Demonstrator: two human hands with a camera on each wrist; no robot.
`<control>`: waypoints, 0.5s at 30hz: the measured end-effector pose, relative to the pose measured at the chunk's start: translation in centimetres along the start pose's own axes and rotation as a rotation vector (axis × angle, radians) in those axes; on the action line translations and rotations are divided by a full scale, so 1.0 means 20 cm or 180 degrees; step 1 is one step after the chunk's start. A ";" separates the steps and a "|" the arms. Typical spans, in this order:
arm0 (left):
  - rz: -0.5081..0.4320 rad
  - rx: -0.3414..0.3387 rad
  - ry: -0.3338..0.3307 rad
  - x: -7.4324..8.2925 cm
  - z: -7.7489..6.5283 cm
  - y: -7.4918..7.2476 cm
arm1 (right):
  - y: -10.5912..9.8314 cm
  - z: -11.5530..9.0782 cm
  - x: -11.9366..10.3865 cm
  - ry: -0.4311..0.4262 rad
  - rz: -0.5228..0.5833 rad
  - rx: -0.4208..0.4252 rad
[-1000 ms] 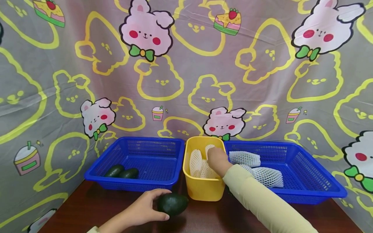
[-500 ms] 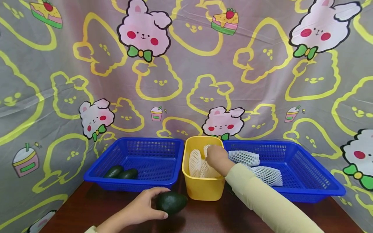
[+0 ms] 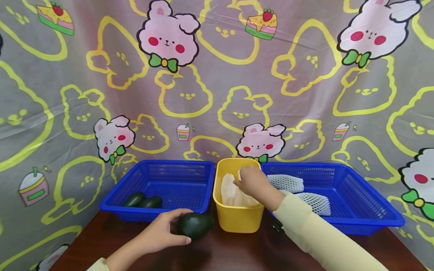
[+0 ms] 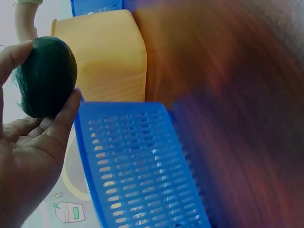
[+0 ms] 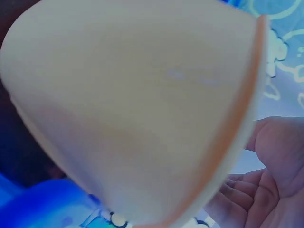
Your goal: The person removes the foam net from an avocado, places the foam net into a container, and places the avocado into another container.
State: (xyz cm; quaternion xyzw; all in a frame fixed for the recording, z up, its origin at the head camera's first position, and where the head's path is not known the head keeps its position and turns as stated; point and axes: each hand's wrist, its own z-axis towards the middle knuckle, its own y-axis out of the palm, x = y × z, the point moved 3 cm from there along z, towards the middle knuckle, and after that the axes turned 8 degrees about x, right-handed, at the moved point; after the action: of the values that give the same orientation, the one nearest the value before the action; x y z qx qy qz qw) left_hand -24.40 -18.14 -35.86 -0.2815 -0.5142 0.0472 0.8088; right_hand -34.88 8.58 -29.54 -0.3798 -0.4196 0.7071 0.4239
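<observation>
My left hand [image 3: 161, 231] holds a dark green avocado [image 3: 194, 226] by its near end, just above the table in front of the left basket. In the left wrist view, thumb and fingers lie around the avocado [image 4: 50, 78]. My right hand [image 3: 252, 184] reaches into the yellow bin [image 3: 239, 220], fingers bent downward. White foam net sleeves [image 3: 228, 186] stand in this bin, one right at the fingers. In the right wrist view the bin's wall [image 5: 137, 95] hides the fingertips of the hand [image 5: 266, 175], so I cannot tell whether they pinch a sleeve.
Two avocados [image 3: 150, 202] lie in the left blue basket [image 3: 156, 216]. The right blue basket [image 3: 366, 226] holds several avocados-sized foam net sleeves [image 3: 315, 203]. A small dark thing [image 3: 278, 226] shows beside the right sleeve. A patterned cloth [image 3: 217, 94] hangs behind.
My left hand has shifted slightly left and up with the avocado. The right hand has turned and risen a little over the yellow bin, its thumb now showing at the left.
</observation>
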 end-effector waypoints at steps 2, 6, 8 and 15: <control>0.0051 0.0035 -0.0013 0.01 0.01 -0.03 | -0.02 -0.02 -0.01 -0.0025 0.0090 0.0091; 0.0178 0.0171 -0.0049 0.01 0.03 -0.08 | -0.05 -0.05 -0.04 -0.0119 0.0376 0.0254; 0.0266 0.0262 -0.0040 0.01 0.03 -0.11 | -0.06 -0.07 -0.06 -0.0188 0.0498 0.0334; 0.0485 0.0606 -0.0072 -0.01 0.06 -0.21 | -0.05 -0.13 -0.14 -0.0223 0.0907 0.0414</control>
State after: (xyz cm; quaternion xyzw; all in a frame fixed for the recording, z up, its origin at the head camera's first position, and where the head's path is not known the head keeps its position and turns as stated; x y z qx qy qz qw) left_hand -26.36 -21.24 -33.56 -0.2411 -0.4936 0.1604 0.8201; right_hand -31.34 7.05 -29.02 -0.3824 -0.3293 0.7986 0.3281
